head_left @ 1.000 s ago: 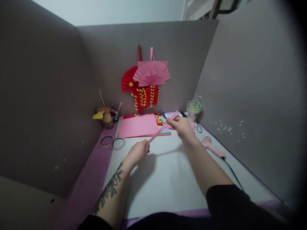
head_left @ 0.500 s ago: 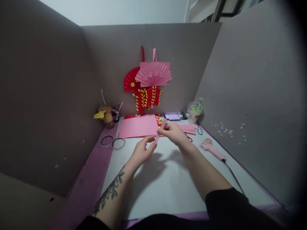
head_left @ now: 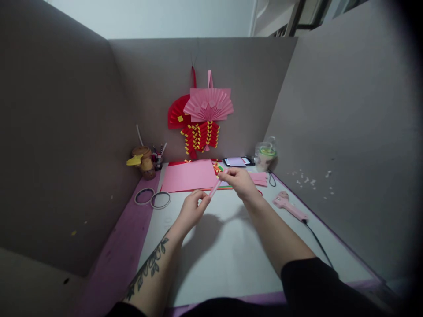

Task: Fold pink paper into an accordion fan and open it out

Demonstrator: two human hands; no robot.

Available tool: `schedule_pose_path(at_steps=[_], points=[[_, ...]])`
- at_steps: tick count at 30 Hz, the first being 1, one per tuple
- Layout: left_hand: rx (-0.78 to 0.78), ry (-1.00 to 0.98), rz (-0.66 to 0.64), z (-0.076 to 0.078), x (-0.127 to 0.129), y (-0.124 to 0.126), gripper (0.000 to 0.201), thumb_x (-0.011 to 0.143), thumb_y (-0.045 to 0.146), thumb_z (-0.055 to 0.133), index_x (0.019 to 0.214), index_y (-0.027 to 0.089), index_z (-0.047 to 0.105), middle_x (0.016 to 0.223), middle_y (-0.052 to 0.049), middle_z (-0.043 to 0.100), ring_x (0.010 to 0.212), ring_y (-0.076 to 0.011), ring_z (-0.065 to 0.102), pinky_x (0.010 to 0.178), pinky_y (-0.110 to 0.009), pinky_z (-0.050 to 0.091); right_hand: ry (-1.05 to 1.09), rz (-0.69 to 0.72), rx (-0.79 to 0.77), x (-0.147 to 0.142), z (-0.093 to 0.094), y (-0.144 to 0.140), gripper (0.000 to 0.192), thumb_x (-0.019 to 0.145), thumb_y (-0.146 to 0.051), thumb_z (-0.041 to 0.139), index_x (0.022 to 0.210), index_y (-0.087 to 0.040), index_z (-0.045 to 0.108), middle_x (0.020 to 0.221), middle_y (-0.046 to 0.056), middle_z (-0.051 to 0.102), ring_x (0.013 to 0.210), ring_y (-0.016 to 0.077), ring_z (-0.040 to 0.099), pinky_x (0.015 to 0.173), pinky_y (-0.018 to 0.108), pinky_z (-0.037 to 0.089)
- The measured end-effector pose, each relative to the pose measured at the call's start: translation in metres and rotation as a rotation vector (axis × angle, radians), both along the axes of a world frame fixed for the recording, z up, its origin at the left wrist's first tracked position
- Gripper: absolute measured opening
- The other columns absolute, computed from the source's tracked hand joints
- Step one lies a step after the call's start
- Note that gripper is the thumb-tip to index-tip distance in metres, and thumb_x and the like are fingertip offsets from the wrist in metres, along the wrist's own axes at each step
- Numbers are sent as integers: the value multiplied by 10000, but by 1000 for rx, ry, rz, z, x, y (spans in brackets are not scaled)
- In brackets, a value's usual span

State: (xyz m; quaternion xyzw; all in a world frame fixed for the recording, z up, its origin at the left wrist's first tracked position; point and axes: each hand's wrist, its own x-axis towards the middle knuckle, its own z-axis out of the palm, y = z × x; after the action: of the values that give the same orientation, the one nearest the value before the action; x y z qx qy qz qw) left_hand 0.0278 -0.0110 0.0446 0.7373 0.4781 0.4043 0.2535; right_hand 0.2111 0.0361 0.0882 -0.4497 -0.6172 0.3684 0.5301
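A narrow pink paper strip point(head_left: 215, 188) is pinched between both hands above the white table point(head_left: 228, 255). My left hand point(head_left: 193, 208) grips its lower end with the fingertips. My right hand point(head_left: 238, 181) holds its upper end, fingers closed over it. Only a short length of the strip shows between the hands. Just beyond the hands lies a stack of coloured paper sheets with a pink sheet point(head_left: 190, 175) on top.
Two tape rolls point(head_left: 152, 197) lie at the left. A pink glue gun point(head_left: 289, 205) with a black cord lies at the right. At the back stand a pen cup point(head_left: 145, 160), a phone point(head_left: 238, 161), a plastic cup point(head_left: 265, 156). Paper fans point(head_left: 203, 114) hang on the grey partition.
The hands have come closer together, so the visible strip between them is much shorter than a second ago. Both hands have dropped slightly toward the table.
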Motion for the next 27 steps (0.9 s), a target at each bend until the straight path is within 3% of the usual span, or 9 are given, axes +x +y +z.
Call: schedule_pose_path(at_steps=[6, 10, 15, 17, 19, 21, 24, 27], points=[[2, 16, -10, 2, 0, -1, 233, 848, 347, 466, 704, 187, 556, 719, -3, 589, 697, -138, 526, 596, -230, 373, 109, -48, 33, 4, 1, 2, 330, 638, -441, 704, 532, -170, 548, 503, -44, 454, 520, 95, 371, 535, 249, 303], [-8, 42, -13, -1, -2, 0, 242, 845, 351, 458, 702, 187, 565, 713, -5, 591, 686, -141, 523, 595, -236, 369, 203, -75, 0, 4, -5, 9, 352, 622, -436, 716, 507, -182, 501, 444, -64, 399, 461, 78, 317, 480, 239, 266], [-12, 33, 191, -8, -5, 6, 268, 833, 345, 457, 640, 182, 546, 632, 13, 559, 632, -135, 509, 592, -241, 358, 406, -150, -239, -1, -25, 27, 386, 592, -527, 683, 590, -197, 483, 451, -67, 404, 399, 62, 287, 387, 211, 174], [1, -26, 274, -8, -5, 7, 285, 844, 364, 446, 651, 179, 544, 617, 19, 550, 622, -131, 505, 590, -237, 361, 348, -50, -293, -11, -33, 26, 395, 578, -535, 691, 676, -184, 539, 528, -48, 475, 422, 58, 339, 382, 194, 192], [16, -52, 287, -6, -5, 8, 290, 852, 372, 443, 670, 175, 553, 617, 20, 552, 617, -127, 504, 588, -232, 362, 211, 141, -302, -24, -37, 17, 409, 569, -509, 717, 760, -173, 584, 599, -32, 530, 462, 63, 395, 398, 187, 234], [30, -40, 273, -5, -5, 7, 280, 854, 359, 447, 682, 172, 564, 625, 18, 560, 612, -122, 501, 588, -230, 363, 108, 270, -282, -38, -40, 5, 372, 572, -470, 736, 712, -167, 574, 555, -49, 496, 473, 64, 389, 416, 189, 249], [58, 0, 250, -5, -4, 7, 269, 856, 342, 451, 686, 171, 569, 648, 15, 569, 623, -119, 504, 606, -232, 368, 118, 260, -260, -51, -42, -6, 373, 594, -470, 717, 584, -176, 487, 460, -88, 382, 440, 55, 305, 420, 202, 215], [65, 35, 210, -6, -4, 6, 282, 864, 360, 447, 689, 174, 567, 661, 12, 567, 639, -123, 508, 616, -236, 372, 181, 204, -251, -51, -42, -5, 377, 578, -468, 719, 570, -180, 475, 456, -89, 386, 433, 57, 294, 423, 214, 203]])
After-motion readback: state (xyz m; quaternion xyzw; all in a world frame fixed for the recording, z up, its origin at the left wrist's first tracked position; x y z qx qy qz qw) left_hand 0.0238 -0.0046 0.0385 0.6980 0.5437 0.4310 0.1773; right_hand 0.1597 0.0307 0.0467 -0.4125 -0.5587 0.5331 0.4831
